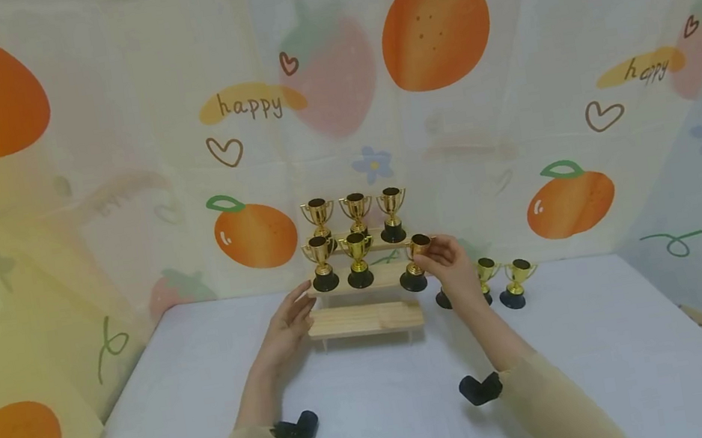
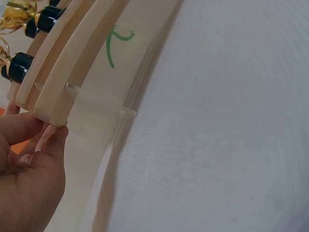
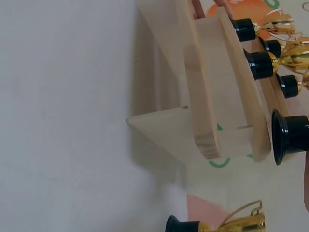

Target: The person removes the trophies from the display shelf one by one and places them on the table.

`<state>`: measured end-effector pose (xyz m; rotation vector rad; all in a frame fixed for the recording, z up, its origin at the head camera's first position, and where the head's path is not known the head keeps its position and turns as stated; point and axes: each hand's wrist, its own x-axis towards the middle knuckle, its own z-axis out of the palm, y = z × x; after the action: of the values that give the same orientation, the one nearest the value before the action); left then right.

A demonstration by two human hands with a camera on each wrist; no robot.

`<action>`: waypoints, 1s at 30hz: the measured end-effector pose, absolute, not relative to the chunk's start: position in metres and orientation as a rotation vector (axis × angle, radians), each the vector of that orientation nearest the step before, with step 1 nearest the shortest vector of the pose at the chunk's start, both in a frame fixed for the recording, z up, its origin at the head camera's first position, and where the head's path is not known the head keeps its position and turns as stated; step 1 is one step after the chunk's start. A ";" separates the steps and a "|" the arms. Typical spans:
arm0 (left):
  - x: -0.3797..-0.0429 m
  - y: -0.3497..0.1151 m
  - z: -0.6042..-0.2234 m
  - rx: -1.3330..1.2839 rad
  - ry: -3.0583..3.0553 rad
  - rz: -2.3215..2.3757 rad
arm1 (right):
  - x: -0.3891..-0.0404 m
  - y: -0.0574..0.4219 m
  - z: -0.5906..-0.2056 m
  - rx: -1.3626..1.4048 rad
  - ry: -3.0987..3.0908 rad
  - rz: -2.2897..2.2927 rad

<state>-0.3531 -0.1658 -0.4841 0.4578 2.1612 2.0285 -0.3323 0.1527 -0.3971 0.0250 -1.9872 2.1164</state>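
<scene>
A three-tier wooden stand [image 1: 366, 319] with clear supports stands on the white table. My left hand [image 1: 285, 327] holds its left end; in the left wrist view, thumb and fingertips [image 2: 57, 137] meet the front board's end [image 2: 53, 108]. My right hand [image 1: 453, 264] pinches a small gold trophy cup [image 1: 420, 243] with a black base, slightly tilted, at the middle tier's right end. In the right wrist view that cup's black base [image 3: 289, 137] hangs just off the board. On the middle tier stand two trophies [image 1: 357, 256]; three more [image 1: 392, 201] line the top tier.
Right of the stand, several gold trophies [image 1: 519, 281] stand on the table [image 1: 380, 411], one mostly hidden behind my right hand. A fruit-patterned cloth [image 1: 342, 160] hangs behind. Black straps [image 1: 481, 389] circle both wrists.
</scene>
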 end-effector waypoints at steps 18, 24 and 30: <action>-0.351 -0.165 -0.482 0.488 2.167 2.037 | -0.319 0.187 -0.409 -0.027 -1.926 2.045; -0.351 -0.165 -0.483 0.463 2.174 2.027 | -0.313 0.196 -0.418 -0.101 -2.015 2.015; -0.351 -0.164 -0.482 0.439 2.177 2.021 | -0.310 0.203 -0.425 -0.144 -2.061 1.999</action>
<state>-0.3508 -0.1643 -0.4822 0.4391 2.1772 2.0206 -0.3099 0.2033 -0.4252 -0.1439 -2.0611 1.9986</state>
